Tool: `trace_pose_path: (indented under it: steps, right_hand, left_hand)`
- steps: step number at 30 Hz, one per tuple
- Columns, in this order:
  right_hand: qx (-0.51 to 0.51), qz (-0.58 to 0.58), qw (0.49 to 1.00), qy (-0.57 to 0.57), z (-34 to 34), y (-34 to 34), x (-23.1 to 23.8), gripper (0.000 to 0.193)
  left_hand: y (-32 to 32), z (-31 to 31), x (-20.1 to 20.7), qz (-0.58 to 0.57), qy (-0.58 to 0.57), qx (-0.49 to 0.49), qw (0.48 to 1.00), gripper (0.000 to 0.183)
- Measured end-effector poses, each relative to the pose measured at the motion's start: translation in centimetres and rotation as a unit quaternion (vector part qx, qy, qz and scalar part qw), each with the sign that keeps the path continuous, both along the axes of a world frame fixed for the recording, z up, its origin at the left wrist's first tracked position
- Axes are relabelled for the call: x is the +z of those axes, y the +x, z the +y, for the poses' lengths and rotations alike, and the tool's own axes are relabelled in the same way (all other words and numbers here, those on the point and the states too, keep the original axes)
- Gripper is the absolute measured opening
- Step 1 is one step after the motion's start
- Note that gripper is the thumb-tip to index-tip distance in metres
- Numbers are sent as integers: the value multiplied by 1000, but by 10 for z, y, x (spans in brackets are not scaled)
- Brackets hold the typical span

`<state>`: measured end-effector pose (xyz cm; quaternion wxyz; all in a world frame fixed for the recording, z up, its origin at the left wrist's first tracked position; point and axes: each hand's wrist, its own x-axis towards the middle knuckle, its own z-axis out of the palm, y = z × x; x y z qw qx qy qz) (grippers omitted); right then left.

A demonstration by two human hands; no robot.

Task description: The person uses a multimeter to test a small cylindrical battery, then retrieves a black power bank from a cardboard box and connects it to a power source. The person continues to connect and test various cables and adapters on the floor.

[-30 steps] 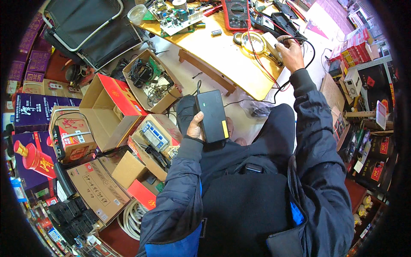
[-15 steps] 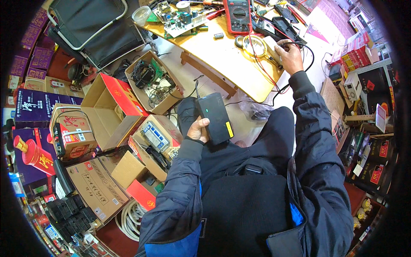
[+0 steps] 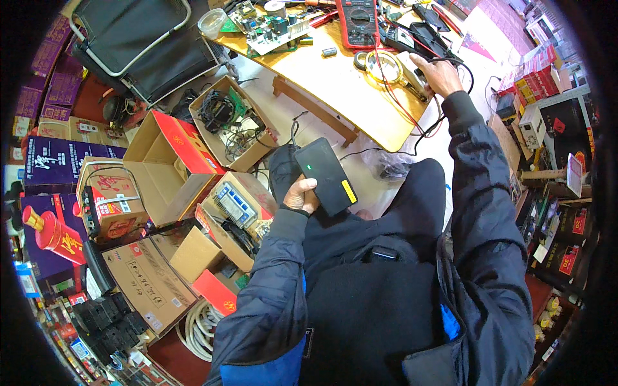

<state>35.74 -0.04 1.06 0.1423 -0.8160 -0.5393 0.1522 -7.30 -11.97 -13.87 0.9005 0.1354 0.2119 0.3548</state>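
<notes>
My left hand [image 3: 305, 195] is wrapped round the near side of a black power adapter [image 3: 326, 177] with a lit green light and a yellow label. The adapter is tilted above my lap, and a cord leaves its far end. At the table's right edge, my right hand [image 3: 442, 78] has its fingers bent over a pale block [image 3: 411, 69], which they partly hide. A black cable [image 3: 470, 78] loops beside that hand. Left of it lies a yellow-rimmed magnifying glass [image 3: 382, 67], crossed by red leads. A red multimeter [image 3: 358, 24] sits farther back.
The wooden table [image 3: 322, 77] bears circuit boards [image 3: 277, 33] and a small capacitor [image 3: 329, 52]. At my left stand open cardboard boxes [image 3: 168, 164], one box of cables [image 3: 235, 122], and a folding chair [image 3: 135, 45]. Shelves with boxes [image 3: 570, 238] line the right.
My right hand has shifted slightly right, and its index finger now reaches out over the pale block. The adapter in my left hand has tilted a little and moved slightly right.
</notes>
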Motion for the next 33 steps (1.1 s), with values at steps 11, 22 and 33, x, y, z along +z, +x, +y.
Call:
trace_pose_path:
  steps: [11, 22, 33]
  right_hand:
    - [-66, -11, 993, -97, 17, 11, -14, 86]
    - [83, -165, 980, -67, 23, 40, -46, 62]
    - [-73, 31, 994, -81, 10, -1, -12, 54]
  left_hand:
    - [5, 0, 14, 9, 16, 24, 1000, 97]
    - [3, -3, 9, -17, -8, 60, 998, 102]
    - [2, -4, 4, -62, -27, 53, 996, 93]
